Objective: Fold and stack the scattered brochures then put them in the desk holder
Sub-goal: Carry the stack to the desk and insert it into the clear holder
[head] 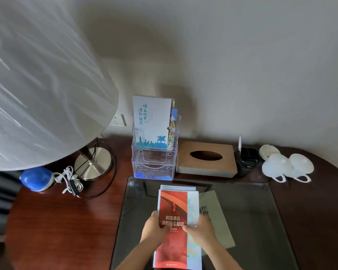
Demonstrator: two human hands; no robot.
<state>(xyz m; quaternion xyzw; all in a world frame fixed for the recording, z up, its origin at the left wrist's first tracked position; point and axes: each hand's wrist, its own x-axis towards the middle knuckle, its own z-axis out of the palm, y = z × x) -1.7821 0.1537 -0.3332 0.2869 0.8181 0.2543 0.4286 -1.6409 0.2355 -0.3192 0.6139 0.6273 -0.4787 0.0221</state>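
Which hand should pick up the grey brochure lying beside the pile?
Probably the right hand: the grey brochure lies just beside it, right of the pile. The left hand grips the pile's other edge and would need to cross over.

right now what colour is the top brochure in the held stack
The top brochure is red-orange with white lettering, clearest in the head view.
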